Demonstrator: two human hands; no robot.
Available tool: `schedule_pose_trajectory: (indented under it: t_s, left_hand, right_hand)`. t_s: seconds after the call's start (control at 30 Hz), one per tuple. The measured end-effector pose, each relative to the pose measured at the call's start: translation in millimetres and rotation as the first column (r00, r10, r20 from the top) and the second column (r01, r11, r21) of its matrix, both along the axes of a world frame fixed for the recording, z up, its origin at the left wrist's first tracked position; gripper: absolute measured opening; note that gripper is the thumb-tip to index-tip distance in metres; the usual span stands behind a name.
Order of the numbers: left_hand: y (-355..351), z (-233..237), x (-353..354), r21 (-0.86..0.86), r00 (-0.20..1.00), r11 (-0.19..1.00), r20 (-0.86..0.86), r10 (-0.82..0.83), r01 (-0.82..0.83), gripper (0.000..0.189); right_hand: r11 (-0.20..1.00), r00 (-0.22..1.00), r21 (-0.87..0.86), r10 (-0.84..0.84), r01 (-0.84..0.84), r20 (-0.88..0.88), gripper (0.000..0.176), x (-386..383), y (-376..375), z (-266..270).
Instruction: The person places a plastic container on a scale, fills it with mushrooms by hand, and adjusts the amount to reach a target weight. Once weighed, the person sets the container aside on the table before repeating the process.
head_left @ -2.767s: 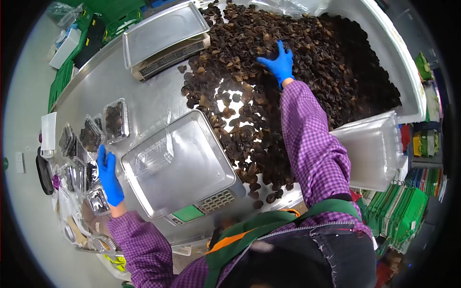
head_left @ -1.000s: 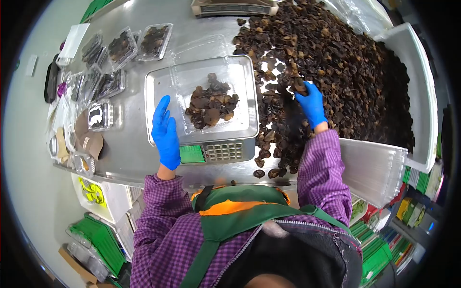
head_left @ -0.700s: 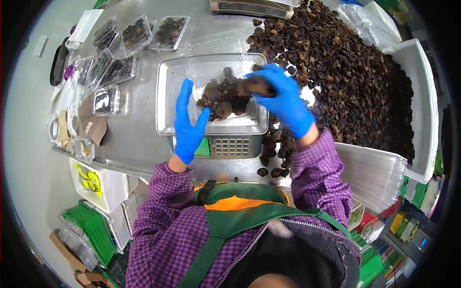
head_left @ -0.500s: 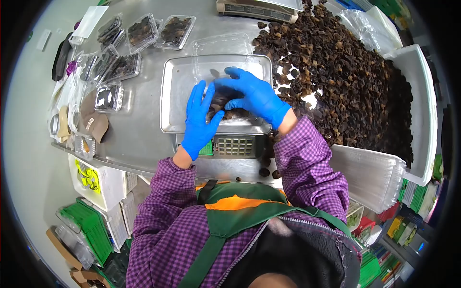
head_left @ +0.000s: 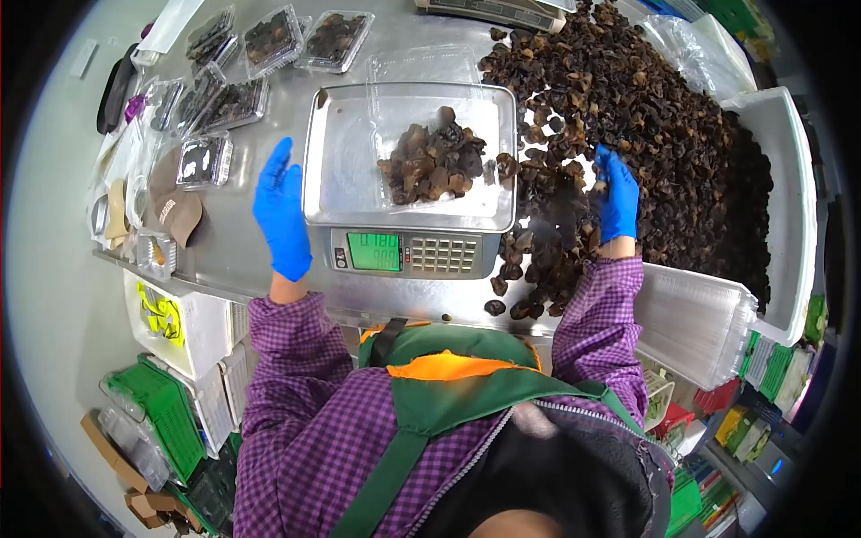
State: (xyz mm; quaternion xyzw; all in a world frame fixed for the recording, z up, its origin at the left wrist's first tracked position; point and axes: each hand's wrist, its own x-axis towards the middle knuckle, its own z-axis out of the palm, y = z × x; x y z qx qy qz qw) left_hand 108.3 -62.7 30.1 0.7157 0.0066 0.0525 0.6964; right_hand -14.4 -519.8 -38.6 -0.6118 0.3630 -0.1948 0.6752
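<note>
In a clear plastic clamshell box (head_left: 421, 67), lid folded back, lies a heap of dark wood ear mushrooms (head_left: 434, 161). The box rests on the metal tray (head_left: 325, 193) of a digital scale (head_left: 446, 254) with a lit green display. Left of the tray, my left hand (head_left: 282, 215) in a blue glove is open and holds nothing, fingers extended. My right hand (head_left: 619, 199), also gloved in blue, is at the large pile of wood ear mushrooms (head_left: 664, 134) on the right. Its fingers look loosely stretched, with nothing visibly gripped.
Filled clamshell boxes (head_left: 334, 40) stand at the back left of the metal table (head_left: 260, 99). A brown cap (head_left: 177, 211) lies at the left. A white foam bin (head_left: 794, 197) and a stack of clear plastic boxes (head_left: 691, 318) are at the right. A second scale (head_left: 491, 13) stands behind.
Both hands have left the clamshell box on the scale. My left hand moved left off the tray; my right hand moved right to the pile. The mushrooms in the box now show.
</note>
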Motion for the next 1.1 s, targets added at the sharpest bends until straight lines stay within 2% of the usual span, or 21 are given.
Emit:
schedule_pose_trajectory:
  t_s: [0.03,0.07,0.1,0.13,0.2,0.23,0.27,0.33,0.37,0.4,0.47,0.53,0.6,0.77,0.83,0.87,0.93,1.0,1.03,1.07,1.1]
  left_hand:
    - [6,2,5,0.049,1.0,0.999,0.011,0.01,-0.011,0.038]
    - [10,3,10,0.097,0.999,0.995,0.023,0.022,-0.024,0.036]
    - [13,4,16,0.094,0.999,0.996,0.04,0.001,-0.004,0.037]
    - [16,1,24,0.1,0.999,0.995,0.033,0.003,-0.006,0.037]
    - [20,-8,46,0.232,0.986,0.972,0.144,-0.08,0.045,0.041]
    - [19,-10,55,0.241,0.988,0.97,0.137,-0.071,0.036,0.041]
    - [15,-12,64,0.341,0.978,0.939,0.176,-0.11,0.044,0.042]
    - [3,-9,75,0.442,0.965,0.896,0.211,-0.154,0.047,0.044]
    - [-7,-7,77,0.499,0.961,0.865,0.211,-0.179,0.052,0.046]
    - [-14,-7,82,0.551,0.956,0.833,0.209,-0.204,0.057,0.048]
    - [-20,-33,109,0.637,0.913,0.77,0.286,-0.291,0.046,0.048]
    - [-21,-47,119,0.712,0.857,0.702,0.352,-0.378,0.017,0.048]
    - [-24,-52,126,0.923,0.878,0.357,0.046,-0.477,0.146,0.042]
    - [-20,-66,134,0.932,0.9,0.356,0.098,-0.424,0.067,0.031]
    - [-20,-70,131,0.797,0.942,0.588,0.082,-0.326,0.134,0.03]
    - [-26,-65,125,0.796,0.941,0.591,0.086,-0.329,0.134,0.03]
    - [-47,-41,96,0.341,0.909,0.869,0.084,-0.407,0.358,0.033]
    - [-65,-13,62,0.347,0.838,0.786,0.001,-0.546,0.512,0.041]
    - [-69,-6,52,0.548,0.84,0.716,0.043,-0.541,0.433,0.049]
    - [-74,-16,51,0.548,0.837,0.715,0.047,-0.545,0.434,0.049]
    - [-79,-30,51,0.417,0.916,0.842,0.053,-0.398,0.341,0.056]
  right_hand:
    - [0.991,0.963,-0.086,0.075,-0.101,-0.261,0.05,-19,-23,-26]
    - [0.991,0.961,-0.084,0.076,-0.102,-0.264,0.05,-27,-19,-29]
    - [0.824,0.834,-0.438,0.07,-0.358,-0.548,0.053,-39,-11,-30]
    - [0.484,0.653,-0.6,-0.075,-0.637,-0.754,0.056,-47,-3,-33]
    - [0.399,0.837,-0.766,0.005,-0.504,-0.547,0.059,-38,25,-17]
    - [0.498,0.899,-0.754,0.152,-0.429,-0.411,0.059,-26,47,4]
    - [0.602,0.931,-0.711,0.272,-0.363,-0.245,0.059,-15,71,27]
    - [0.599,0.885,-0.688,0.445,-0.411,-0.141,0.066,3,109,61]
    - [0.684,0.857,-0.532,0.48,-0.499,-0.187,0.072,9,121,66]
    - [0.658,0.815,-0.484,0.506,-0.576,-0.282,0.073,15,133,78]
    - [0.47,0.769,-0.613,0.453,-0.635,-0.45,0.068,27,143,66]
    - [0.397,0.777,-0.679,0.441,-0.617,-0.448,0.066,34,140,35]
    - [0.312,0.795,-0.744,0.384,-0.591,-0.47,0.057,39,143,33]
    - [0.562,0.856,-0.668,0.458,-0.489,-0.241,0.032,33,140,37]
    - [0.763,0.897,-0.509,0.441,-0.398,-0.041,0.023,32,149,51]
    - [0.763,0.898,-0.513,0.437,-0.394,-0.04,0.023,35,153,58]
    - [0.841,0.882,-0.389,0.454,-0.376,0.127,0.025,39,165,71]
    - [0.785,0.851,-0.425,0.522,-0.451,0.061,0.033,50,178,87]
    - [0.772,0.84,-0.436,0.539,-0.461,0.065,0.034,53,182,81]
    - [0.76,0.829,-0.448,0.555,-0.472,0.07,0.035,55,184,73]
    - [0.715,0.843,-0.541,0.538,-0.443,0.02,0.035,53,186,73]
